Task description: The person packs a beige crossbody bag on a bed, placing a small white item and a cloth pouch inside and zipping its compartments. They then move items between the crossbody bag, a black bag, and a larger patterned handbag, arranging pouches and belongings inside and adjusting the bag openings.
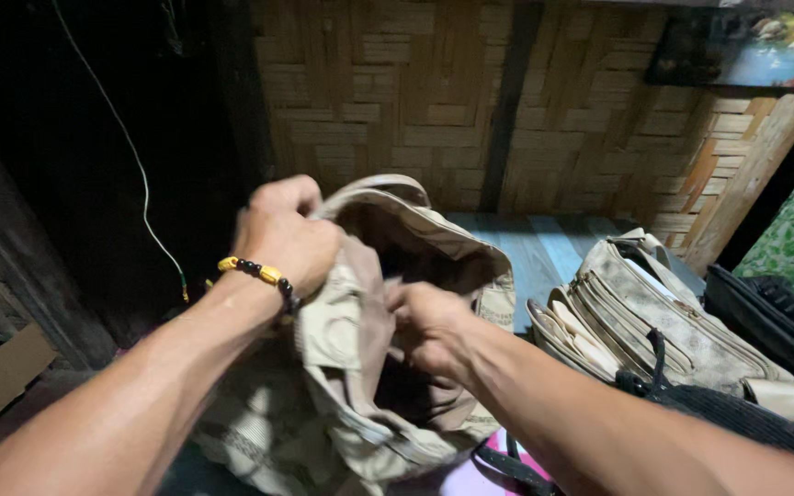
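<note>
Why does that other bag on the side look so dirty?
The pale handbag lying to the right of the khaki bag is mottled all over with dark specks, like mould or grime. It lies tipped on its side.

Lighting: dim interior, warm light falling on the woven wall (470,101); left third in deep shadow. Left hand (285,234) motion-blurred. Wide-angle stretching at the edges. No glare.
</note>
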